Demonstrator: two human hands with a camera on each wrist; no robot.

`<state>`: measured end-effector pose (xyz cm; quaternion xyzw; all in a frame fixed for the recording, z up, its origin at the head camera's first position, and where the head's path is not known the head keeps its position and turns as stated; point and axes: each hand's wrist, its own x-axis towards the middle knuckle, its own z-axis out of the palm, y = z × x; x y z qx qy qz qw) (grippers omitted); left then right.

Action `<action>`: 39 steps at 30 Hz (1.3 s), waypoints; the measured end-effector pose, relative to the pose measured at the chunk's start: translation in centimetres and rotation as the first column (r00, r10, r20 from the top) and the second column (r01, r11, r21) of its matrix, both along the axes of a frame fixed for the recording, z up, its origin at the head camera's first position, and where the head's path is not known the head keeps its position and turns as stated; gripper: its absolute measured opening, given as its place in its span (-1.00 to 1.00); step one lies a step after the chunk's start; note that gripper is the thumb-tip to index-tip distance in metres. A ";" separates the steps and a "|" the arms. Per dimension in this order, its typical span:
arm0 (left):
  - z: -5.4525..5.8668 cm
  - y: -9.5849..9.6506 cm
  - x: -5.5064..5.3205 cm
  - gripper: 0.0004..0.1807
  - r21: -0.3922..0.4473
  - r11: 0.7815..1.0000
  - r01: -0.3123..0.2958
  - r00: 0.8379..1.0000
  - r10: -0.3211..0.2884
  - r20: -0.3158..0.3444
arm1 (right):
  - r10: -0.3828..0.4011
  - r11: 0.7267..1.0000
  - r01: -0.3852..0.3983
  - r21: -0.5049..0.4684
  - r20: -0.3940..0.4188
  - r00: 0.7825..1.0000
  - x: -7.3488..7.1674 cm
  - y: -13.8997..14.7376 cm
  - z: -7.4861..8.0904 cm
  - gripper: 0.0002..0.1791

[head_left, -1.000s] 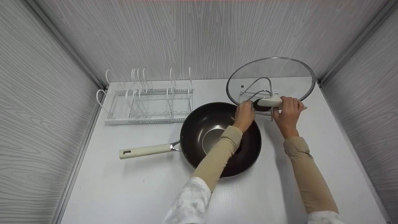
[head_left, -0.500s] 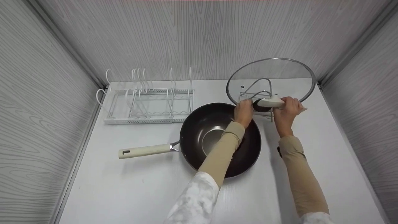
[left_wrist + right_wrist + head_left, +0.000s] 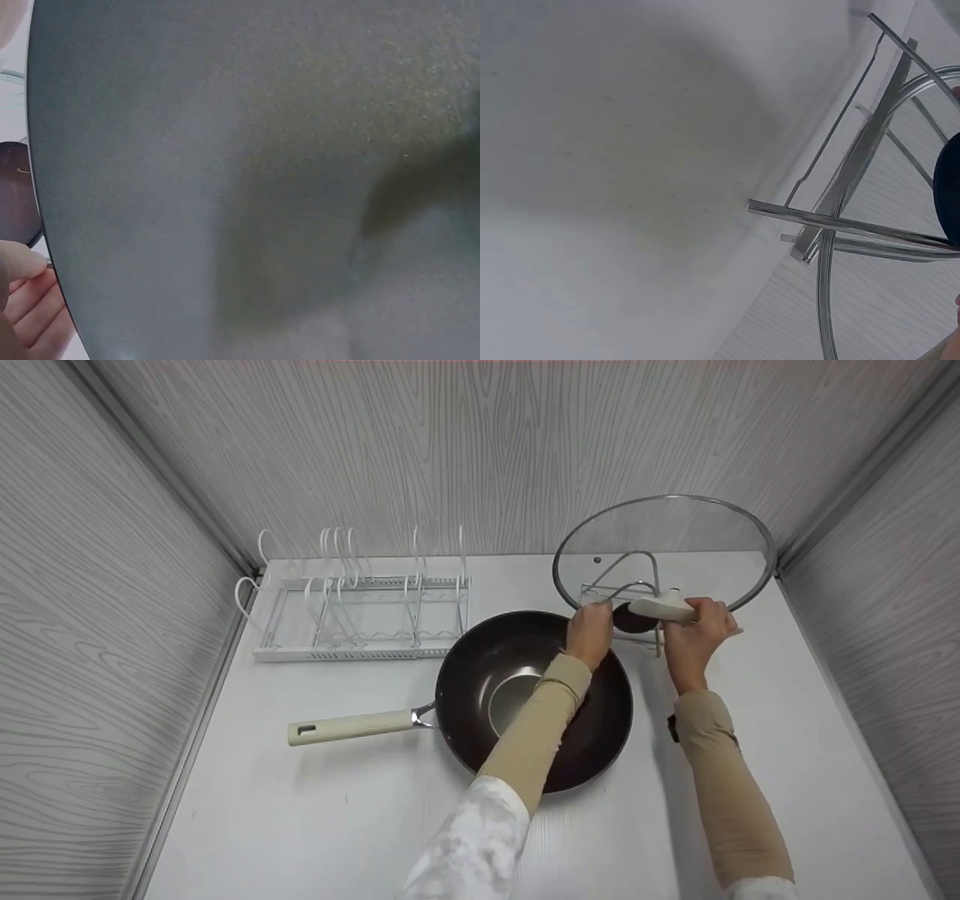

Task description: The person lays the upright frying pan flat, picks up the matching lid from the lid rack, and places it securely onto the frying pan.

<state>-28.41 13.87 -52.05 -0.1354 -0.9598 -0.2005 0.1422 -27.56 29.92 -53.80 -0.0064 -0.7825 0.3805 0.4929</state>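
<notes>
A round glass lid [image 3: 705, 536] with a metal rim stands tilted up at the back right. My right hand [image 3: 694, 645] grips its cream handle [image 3: 664, 607], whose underside is dark. Behind and below the lid is a small chrome wire stand [image 3: 855, 226], partly seen through the glass. My left hand [image 3: 590, 634] reaches across the wok and pinches the stand's left side; in the left wrist view its thumb and fingers [image 3: 26, 266] close on a thin metal end. A dark wok [image 3: 480, 675] lies under my left forearm and fills most of that view.
The wok's cream handle [image 3: 352, 726] points left. A white extendable wire rack [image 3: 337, 655] with upright loops stands at the back left. Grey wood-grain panels [image 3: 480, 450] enclose the white table [image 3: 247, 810] at the back and both sides.
The lid has shifted slightly right, and its handle has tipped a little in my right hand. My right forearm has swung slightly left. The left hand keeps its hold at the stand.
</notes>
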 end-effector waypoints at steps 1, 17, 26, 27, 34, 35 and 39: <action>-0.1 0.0 0.0 -0.88 -0.025 1.000 0.007 1.000 -0.007 -0.007 | -0.004 1.000 0.004 0.004 -0.005 1.000 0.0 0.1 0.2 -0.83; -0.4 -0.6 -0.7 -0.84 -0.032 0.999 -0.020 1.000 0.020 -0.004 | -0.077 0.997 0.077 -0.014 -0.077 0.994 1.3 0.3 3.9 -0.73; -0.4 -0.6 -0.7 -0.85 -0.041 0.998 -0.044 0.999 0.043 -0.024 | -0.103 0.994 0.106 0.006 -0.190 0.976 2.9 -0.2 6.7 -0.74; -0.4 -0.6 -0.7 -0.86 -0.047 0.998 -0.040 0.999 0.039 -0.026 | -0.107 0.994 0.110 0.004 -0.202 0.974 3.2 -0.4 7.0 -0.74; -0.3 -0.6 -0.8 -0.86 -0.061 0.998 -0.013 1.000 0.012 -0.009 | -0.140 0.990 0.137 -0.028 -0.252 0.958 5.4 -1.8 9.3 -0.77; -0.3 -0.6 -0.8 -0.85 -0.065 0.998 -0.010 1.000 0.009 -0.004 | -0.141 0.990 0.138 -0.029 -0.257 0.956 5.8 -2.2 9.8 -0.78; 0.2 -0.8 -0.8 -0.86 -0.093 0.996 0.017 1.000 -0.017 -0.003 | -0.144 0.990 0.135 -0.051 -0.285 0.948 7.8 -3.7 11.9 -0.78</action>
